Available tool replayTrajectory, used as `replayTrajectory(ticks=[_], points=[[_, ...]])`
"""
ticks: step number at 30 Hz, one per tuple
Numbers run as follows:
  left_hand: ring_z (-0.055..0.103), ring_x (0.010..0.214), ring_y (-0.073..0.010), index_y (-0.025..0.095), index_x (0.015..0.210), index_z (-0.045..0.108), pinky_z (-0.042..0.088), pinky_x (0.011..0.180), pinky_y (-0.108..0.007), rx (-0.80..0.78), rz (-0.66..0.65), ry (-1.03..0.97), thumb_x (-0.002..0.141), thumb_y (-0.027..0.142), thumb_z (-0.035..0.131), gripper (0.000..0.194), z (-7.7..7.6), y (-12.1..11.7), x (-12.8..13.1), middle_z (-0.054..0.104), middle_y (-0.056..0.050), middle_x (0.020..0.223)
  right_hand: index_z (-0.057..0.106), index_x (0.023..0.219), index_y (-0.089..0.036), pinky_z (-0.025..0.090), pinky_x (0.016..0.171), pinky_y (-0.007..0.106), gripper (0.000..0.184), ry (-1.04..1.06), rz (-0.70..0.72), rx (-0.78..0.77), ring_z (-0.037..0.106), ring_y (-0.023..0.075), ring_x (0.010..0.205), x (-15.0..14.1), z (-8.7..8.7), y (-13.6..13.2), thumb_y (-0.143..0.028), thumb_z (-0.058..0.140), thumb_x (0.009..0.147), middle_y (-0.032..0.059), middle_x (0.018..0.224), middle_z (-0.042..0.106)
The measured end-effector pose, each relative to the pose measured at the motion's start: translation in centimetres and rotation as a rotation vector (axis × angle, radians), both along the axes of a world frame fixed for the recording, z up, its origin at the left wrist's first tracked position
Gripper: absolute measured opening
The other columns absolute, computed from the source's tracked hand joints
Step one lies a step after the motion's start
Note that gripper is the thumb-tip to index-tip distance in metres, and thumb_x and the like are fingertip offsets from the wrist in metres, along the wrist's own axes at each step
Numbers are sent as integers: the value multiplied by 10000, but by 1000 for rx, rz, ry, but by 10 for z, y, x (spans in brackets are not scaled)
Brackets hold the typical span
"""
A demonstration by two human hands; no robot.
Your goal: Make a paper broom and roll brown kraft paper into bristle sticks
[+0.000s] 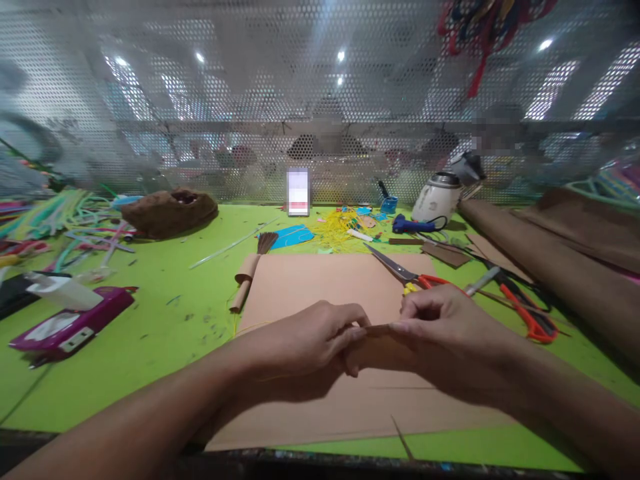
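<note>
Between my two hands runs a narrow brown strip, perhaps paper, held edge-on above a large tan sheet. My left hand pinches its left end, with the fingers curled. At the other end, the thumb and fingers of my right hand are closed on the strip. Scissors with orange handles lie just beyond my right hand, partly hidden by it. A small yellow thing shows beside those fingers. Along the sheet's left edge rests a rolled brown piece with a fringed end.
A purple power strip with a white plug is at left, near a brown pouch-like bundle. Yellow shreds, a blue glue gun, a white jar and a phone stand or lie behind. Brown rolls line the right.
</note>
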State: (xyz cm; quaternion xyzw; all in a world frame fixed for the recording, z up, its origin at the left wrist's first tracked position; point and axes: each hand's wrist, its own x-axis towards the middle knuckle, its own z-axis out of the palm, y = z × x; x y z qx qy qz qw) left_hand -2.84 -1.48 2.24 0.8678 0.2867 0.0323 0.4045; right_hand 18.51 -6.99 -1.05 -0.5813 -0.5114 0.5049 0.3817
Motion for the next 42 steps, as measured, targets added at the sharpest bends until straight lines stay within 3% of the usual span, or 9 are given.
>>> replayTrajectory(ticks=[7,12,16,21,28,32,36,39,42], points=[[485,617,-113,187,757,478,351,564,-218,70,127,-96,894,296,442,178,-12,14,-5,563,26,672,614,622,-139,283,441,198,296,-126,171,122,406,66,466,18,6,11,-395,669,761,-27,513,502],[511,596,-105,177,823,447,371,589,-223,-275,8,-233,933,355,401,214,-8,27,-5,566,20,632,654,825,-154,346,466,204,300,19,67,185,460,85,498,26,2,16,-444,578,842,-12,581,542],[483,559,-86,167,882,472,331,568,-205,-550,-19,-356,929,379,438,220,-12,25,-5,573,21,604,666,1043,-206,452,579,238,322,30,100,254,580,144,667,17,8,11,-363,691,764,28,778,634],[453,561,-85,164,898,509,328,561,-204,-902,9,-478,874,339,548,181,-27,10,-1,544,19,640,727,889,-242,482,665,248,124,39,336,385,617,167,792,1,14,1,-256,695,770,33,866,654],[513,589,-111,144,875,554,403,607,-254,-1093,-23,-557,825,342,611,212,-46,-6,14,567,-26,691,687,828,-209,475,745,309,38,139,363,516,600,174,813,-6,12,-5,-216,656,808,44,840,633],[544,684,-124,133,901,596,410,679,-265,-990,79,-563,815,297,618,187,-43,-1,16,594,-56,789,657,816,-185,467,662,289,98,112,326,342,598,172,739,-4,14,-5,-268,608,835,30,768,624],[541,784,-134,167,918,600,411,692,-252,-619,306,-614,842,391,570,238,-22,12,8,598,-45,894,637,716,-163,429,616,253,114,-200,325,310,565,157,694,2,15,4,-219,587,802,16,707,623],[537,795,-149,166,937,609,423,694,-264,-257,246,-508,859,433,515,293,-13,13,6,609,-48,907,639,688,-168,409,583,240,113,-495,325,310,553,149,650,2,18,12,-207,577,773,6,664,626],[519,792,-152,171,875,634,408,719,-270,57,140,-413,811,312,581,164,-17,6,8,599,-33,868,649,731,-179,406,574,237,106,-628,377,296,561,154,656,0,17,16,-234,572,779,13,684,647]])
